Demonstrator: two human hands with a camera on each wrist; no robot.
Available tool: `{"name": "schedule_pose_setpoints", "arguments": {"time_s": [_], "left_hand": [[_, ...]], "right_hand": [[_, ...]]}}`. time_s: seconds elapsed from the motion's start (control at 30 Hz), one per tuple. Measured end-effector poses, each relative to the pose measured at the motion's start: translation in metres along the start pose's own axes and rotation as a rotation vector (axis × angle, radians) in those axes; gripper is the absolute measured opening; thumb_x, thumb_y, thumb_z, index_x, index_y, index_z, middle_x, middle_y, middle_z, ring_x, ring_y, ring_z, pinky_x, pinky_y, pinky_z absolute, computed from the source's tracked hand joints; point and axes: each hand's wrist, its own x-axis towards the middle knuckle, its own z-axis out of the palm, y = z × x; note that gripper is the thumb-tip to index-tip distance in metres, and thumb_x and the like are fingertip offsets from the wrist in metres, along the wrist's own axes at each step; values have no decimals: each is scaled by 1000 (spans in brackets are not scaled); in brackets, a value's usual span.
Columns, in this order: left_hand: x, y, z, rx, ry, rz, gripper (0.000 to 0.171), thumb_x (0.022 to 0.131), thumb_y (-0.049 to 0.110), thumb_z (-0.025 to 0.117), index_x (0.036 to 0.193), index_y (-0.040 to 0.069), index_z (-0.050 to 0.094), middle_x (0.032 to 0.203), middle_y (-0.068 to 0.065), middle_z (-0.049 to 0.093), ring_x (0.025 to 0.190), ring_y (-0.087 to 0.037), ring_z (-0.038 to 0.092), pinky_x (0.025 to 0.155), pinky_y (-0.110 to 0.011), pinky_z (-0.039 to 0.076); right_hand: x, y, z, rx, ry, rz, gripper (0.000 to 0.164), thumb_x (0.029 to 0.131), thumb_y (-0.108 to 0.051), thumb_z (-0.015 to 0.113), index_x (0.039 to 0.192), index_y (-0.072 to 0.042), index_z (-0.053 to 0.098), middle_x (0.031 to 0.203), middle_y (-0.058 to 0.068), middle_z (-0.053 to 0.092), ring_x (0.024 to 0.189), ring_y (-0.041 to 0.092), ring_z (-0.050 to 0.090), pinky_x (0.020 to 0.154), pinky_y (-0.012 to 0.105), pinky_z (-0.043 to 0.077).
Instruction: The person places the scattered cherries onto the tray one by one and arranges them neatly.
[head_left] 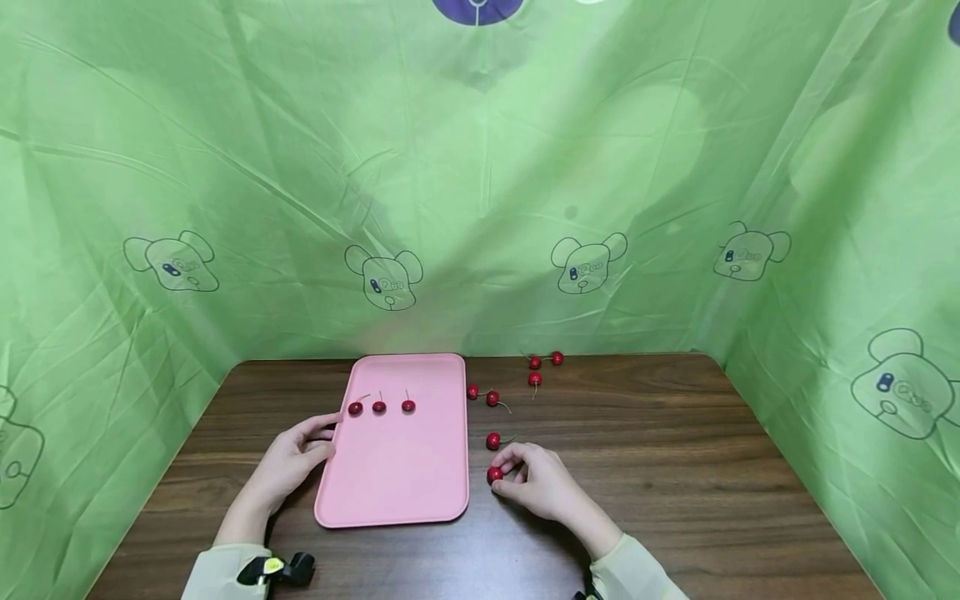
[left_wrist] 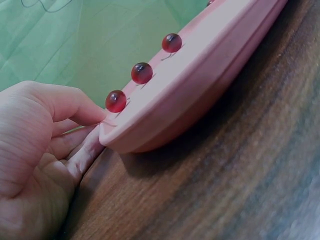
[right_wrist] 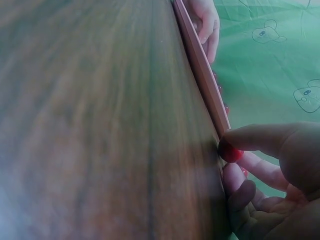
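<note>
Red, round, glossy cherry point(head_left: 495, 475) with a smooth skin is pinched between the thumb and fingertips of the right hand point(head_left: 546, 485), which is narrowed around it near the right edge of a pink rectangular tray point(head_left: 401, 467) with rounded corners and a raised rim. Whether this cherry touches the dark brown, wood-grained desk point(head_left: 660, 433) cannot be told.

On the tray, three more red cherries point(head_left: 379, 407) lie apart in a row that starts just beside the left edge, in the far half, their thin stems pointing roughly toward the far edge. The left hand point(head_left: 288, 458) is at the tray's left edge, fingers and thumb partly bent and parted, with fingertips touching the rim; I cannot tell whether they pinch it or only press.

Six other stemmed cherries lie on the desk to the right of the tray: one point(head_left: 492, 441) just beyond the right hand, two point(head_left: 492, 398) close to the tray's right edge, and three point(head_left: 535, 379) grouped near the desk's far edge. The tray lies left of the desk's middle, its far edge close to the desk's own. Pale sleeves point(head_left: 228, 571) cover both forearms, and a green curtain point(head_left: 480, 183) printed with outlined animal heads stands behind the far edge
</note>
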Motion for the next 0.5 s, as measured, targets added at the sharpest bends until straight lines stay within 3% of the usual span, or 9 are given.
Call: {"name": "schedule_pose_setpoints", "arguments": {"time_s": [0.5], "left_hand": [[0, 0, -1, -12, -7, 13, 54, 103, 0, 71, 155, 0, 57, 132, -26, 69, 108, -10, 72, 90, -21, 57]], "right_hand": [[0, -1, -2, 33, -13, 7, 21, 88, -8, 88, 105, -11, 76, 94, 0, 74, 71, 7, 64, 68, 23, 53]]}}
